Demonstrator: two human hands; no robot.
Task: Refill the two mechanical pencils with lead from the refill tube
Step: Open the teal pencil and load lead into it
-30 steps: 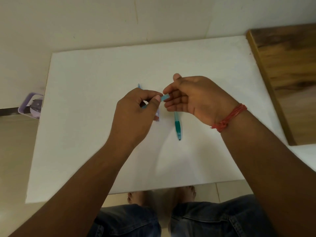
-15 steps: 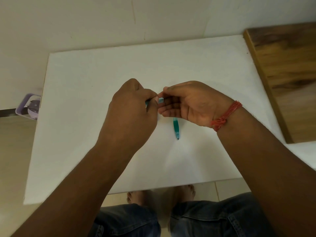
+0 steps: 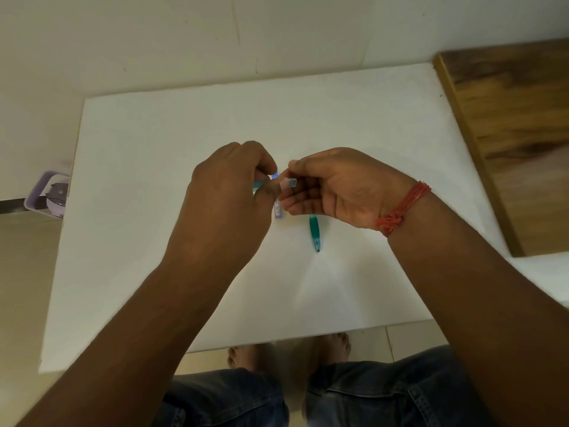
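Observation:
My left hand [image 3: 228, 198] is closed around a teal mechanical pencil [image 3: 258, 185]; only a short piece of it shows by my thumb. My right hand [image 3: 338, 186] pinches a small pale-blue cap [image 3: 291, 182] at that pencil's end, fingertip to fingertip with the left hand. Whether the cap still touches the pencil I cannot tell. A second teal pencil [image 3: 314, 234] lies on the white table [image 3: 154, 143], tip toward me, its upper part hidden under my right hand. The lead refill tube [image 3: 278, 211], white and purple, lies on the table between my hands, mostly hidden.
A wooden surface [image 3: 508, 124] adjoins the table's right side. A purple container [image 3: 49, 192] sits on the floor past the left edge. The wall runs along the table's far edge. My knees and bare feet [image 3: 289, 349] are below the near edge.
Both hands came down and closer together over the table's middle. The left hand turned over the pencil and covers more of it. The refill tube, hidden half a second ago, shows again.

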